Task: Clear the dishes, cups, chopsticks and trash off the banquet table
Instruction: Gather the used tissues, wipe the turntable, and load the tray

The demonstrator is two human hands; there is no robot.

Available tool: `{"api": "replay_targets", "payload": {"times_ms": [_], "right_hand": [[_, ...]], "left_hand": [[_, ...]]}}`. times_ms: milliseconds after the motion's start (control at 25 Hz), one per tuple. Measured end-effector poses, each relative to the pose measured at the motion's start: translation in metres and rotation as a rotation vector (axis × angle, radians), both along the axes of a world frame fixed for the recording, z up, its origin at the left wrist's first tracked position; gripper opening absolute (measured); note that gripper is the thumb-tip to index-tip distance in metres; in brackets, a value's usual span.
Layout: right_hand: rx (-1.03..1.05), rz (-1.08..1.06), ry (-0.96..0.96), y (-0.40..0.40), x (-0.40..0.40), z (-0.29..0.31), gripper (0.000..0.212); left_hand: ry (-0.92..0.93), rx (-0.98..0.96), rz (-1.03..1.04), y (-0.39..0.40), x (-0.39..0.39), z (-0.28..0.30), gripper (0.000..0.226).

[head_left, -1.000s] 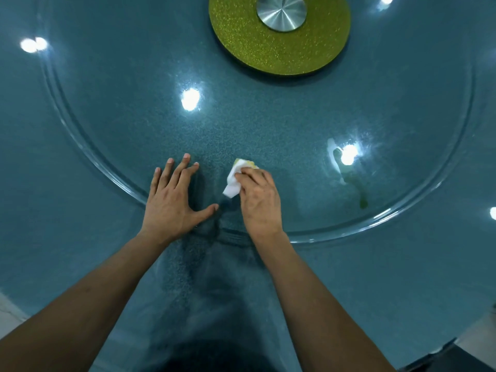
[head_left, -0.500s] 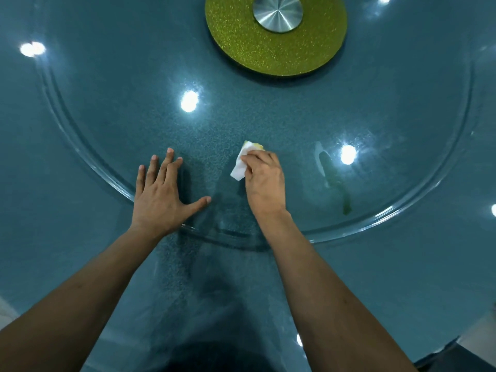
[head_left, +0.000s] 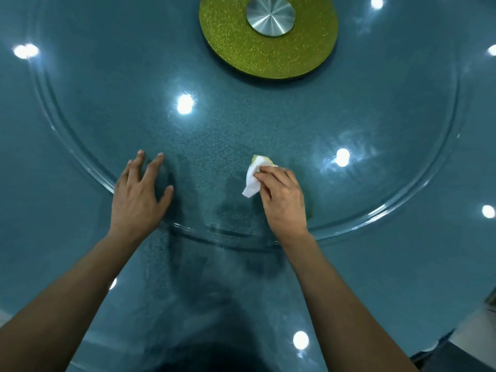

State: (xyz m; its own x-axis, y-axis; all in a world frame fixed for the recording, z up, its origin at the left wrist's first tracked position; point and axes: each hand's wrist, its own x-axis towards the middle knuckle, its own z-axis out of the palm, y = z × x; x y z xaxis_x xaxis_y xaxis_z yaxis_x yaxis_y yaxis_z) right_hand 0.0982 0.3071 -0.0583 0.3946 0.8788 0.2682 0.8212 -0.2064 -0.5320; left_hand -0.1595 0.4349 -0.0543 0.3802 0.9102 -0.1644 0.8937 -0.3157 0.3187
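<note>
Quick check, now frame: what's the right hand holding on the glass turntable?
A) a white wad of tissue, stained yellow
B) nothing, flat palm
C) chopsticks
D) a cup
A: the right hand grips a crumpled white tissue, stained yellow at its top, on the glass turntable; the left hand lies flat on the glass, fingers spread.

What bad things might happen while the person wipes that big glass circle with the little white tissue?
The round glass turntable may spin, since the left hand only rests flat on it near its rim. The crumpled white tissue with a yellow stain, pinched in the right hand, looks small and already soiled, so it might smear the greenish streak by that hand instead of lifting it. Leaning on the glass edge could also tilt it.
</note>
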Motion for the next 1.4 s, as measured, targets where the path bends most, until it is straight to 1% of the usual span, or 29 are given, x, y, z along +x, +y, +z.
{"api": "replay_targets", "payload": {"times_ms": [80,240,320,440,720,880,960,1120,1200,1240,1400], "right_hand": [[-0.014,-0.003,-0.003,-0.024,0.002,-0.002,0.02],[-0.067,-0.018,-0.01,-0.077,0.003,-0.005,0.021],[-0.081,-0.018,0.01,-0.097,0.0,-0.006,0.022],[-0.122,-0.011,0.022,-0.105,-0.01,-0.009,0.022],[-0.05,0.02,-0.019,-0.078,-0.029,-0.019,0.021],[-0.04,0.021,-0.03,-0.022,-0.022,-0.016,0.023],[-0.071,0.024,-0.067,0.017,-0.008,-0.011,0.023],[-0.229,0.005,-0.056,0.071,0.018,-0.007,0.021],[-0.266,0.004,-0.052,0.075,0.021,-0.008,0.023],[-0.249,0.003,-0.058,0.071,0.019,-0.006,0.022],[-0.091,-0.048,-0.096,0.021,-0.001,-0.008,0.018]], "left_hand": [[-0.009,0.046,-0.111,-0.015,0.019,0.002,0.067],[-0.014,0.009,-0.306,-0.055,0.058,0.002,0.068],[0.035,-0.004,-0.348,-0.07,0.07,-0.001,0.075],[0.11,-0.018,-0.339,-0.076,0.073,-0.006,0.084],[0.117,-0.06,-0.341,-0.057,0.052,-0.013,0.085],[0.083,-0.069,-0.347,-0.053,0.046,-0.013,0.085],[0.078,-0.078,-0.345,-0.052,0.045,-0.013,0.084],[0.064,-0.091,-0.339,-0.051,0.044,-0.014,0.084],[0.048,-0.09,-0.335,-0.05,0.043,-0.015,0.084],[0.041,-0.09,-0.333,-0.051,0.043,-0.015,0.084],[0.045,-0.094,-0.324,-0.05,0.042,-0.017,0.084]]}}
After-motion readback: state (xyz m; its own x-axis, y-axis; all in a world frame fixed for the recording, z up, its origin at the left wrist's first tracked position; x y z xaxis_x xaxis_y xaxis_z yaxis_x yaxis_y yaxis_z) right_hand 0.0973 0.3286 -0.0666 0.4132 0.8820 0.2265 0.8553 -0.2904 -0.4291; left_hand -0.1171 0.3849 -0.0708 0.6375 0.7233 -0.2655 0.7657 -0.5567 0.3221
